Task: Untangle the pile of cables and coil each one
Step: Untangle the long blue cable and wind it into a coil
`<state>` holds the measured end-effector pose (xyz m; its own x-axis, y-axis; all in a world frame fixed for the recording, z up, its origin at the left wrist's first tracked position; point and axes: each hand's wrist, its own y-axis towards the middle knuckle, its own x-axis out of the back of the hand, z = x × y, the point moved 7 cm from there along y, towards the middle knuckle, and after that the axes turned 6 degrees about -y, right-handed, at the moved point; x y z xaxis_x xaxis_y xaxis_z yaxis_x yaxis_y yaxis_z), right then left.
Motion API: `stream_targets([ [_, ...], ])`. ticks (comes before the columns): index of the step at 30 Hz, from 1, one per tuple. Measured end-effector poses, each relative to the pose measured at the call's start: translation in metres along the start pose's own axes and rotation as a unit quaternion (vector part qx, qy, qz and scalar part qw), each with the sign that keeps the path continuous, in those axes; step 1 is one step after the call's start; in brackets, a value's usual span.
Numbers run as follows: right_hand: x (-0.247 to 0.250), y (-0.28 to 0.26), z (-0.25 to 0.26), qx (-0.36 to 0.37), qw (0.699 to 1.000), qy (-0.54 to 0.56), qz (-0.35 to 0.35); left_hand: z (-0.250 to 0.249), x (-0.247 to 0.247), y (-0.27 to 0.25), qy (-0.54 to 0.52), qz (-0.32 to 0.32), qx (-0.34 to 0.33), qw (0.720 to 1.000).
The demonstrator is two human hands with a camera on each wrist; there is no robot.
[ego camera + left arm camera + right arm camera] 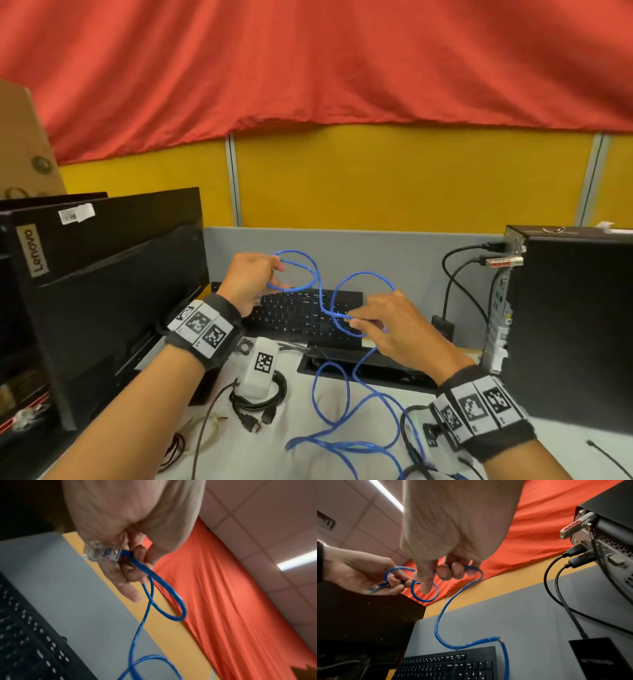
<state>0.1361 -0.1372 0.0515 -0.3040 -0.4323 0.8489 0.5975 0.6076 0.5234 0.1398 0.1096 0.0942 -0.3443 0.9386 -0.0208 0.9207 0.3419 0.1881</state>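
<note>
A blue network cable (322,294) hangs in loops between my two hands above the keyboard. My left hand (255,277) pinches its end just behind the clear plug (102,553), with a small loop (171,601) curling off the fingers. My right hand (380,320) grips the cable (467,568) farther along, fingers curled round it. From there the blue cable (342,445) drops to the table in a loose tangle. A coiled black cable (260,401) lies on the table under a white tagged block (258,368). More black cables (411,442) cross the blue one near my right wrist.
A black keyboard (291,315) lies under the hands. A Lenovo monitor (102,291) stands at the left, a black computer tower (575,325) with plugged leads at the right. A small black box (599,658) sits beside the tower. Thin pale and dark wires (202,435) lie front left.
</note>
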Motion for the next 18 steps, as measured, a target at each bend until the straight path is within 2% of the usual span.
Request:
stream_targets([
  [3, -0.003, -0.001, 0.000, 0.017, 0.998, -0.050, 0.030, 0.009, -0.009, -0.002, -0.084, 0.062, 0.096, 0.990],
  [5, -0.004, -0.003, 0.006, 0.030, 0.998, -0.039, 0.044, 0.010, -0.008, -0.001, -0.070, 0.053, 0.098, 0.991],
  [6, -0.002, -0.003, 0.009, 0.032, 0.998, -0.021, 0.049, 0.007, -0.004, 0.001, -0.019, 0.027, 0.064, 0.997],
  [7, -0.001, -0.004, 0.012, 0.034, 0.998, 0.001, 0.053, 0.000, 0.001, 0.001, 0.063, -0.005, 0.001, 0.998],
  [8, 0.001, -0.003, 0.016, 0.040, 0.997, 0.022, 0.059, -0.009, 0.003, -0.001, 0.164, -0.036, -0.085, 0.982],
  [9, 0.004, -0.002, 0.021, 0.045, 0.996, 0.044, 0.063, -0.019, -0.002, -0.008, 0.261, -0.052, -0.172, 0.948],
  [11, 0.008, 0.004, 0.029, 0.049, 0.991, 0.104, 0.070, -0.027, -0.027, -0.029, 0.381, -0.026, -0.292, 0.877],
  [12, 0.010, 0.007, 0.032, 0.051, 0.987, 0.135, 0.072, -0.024, -0.041, -0.039, 0.404, 0.011, -0.323, 0.856],
  [13, 0.010, 0.012, 0.035, 0.053, 0.983, 0.162, 0.068, -0.019, -0.053, -0.047, 0.404, 0.057, -0.340, 0.847],
  [14, 0.011, 0.016, 0.036, 0.052, 0.980, 0.184, 0.055, -0.015, -0.063, -0.054, 0.386, 0.101, -0.348, 0.849],
  [16, 0.016, 0.022, 0.032, 0.033, 0.973, 0.229, 0.002, -0.009, -0.071, -0.063, 0.311, 0.167, -0.327, 0.877],
  [18, 0.020, 0.023, 0.023, -0.007, 0.960, 0.272, -0.067, -0.006, -0.071, -0.064, 0.212, 0.219, -0.248, 0.919],
])
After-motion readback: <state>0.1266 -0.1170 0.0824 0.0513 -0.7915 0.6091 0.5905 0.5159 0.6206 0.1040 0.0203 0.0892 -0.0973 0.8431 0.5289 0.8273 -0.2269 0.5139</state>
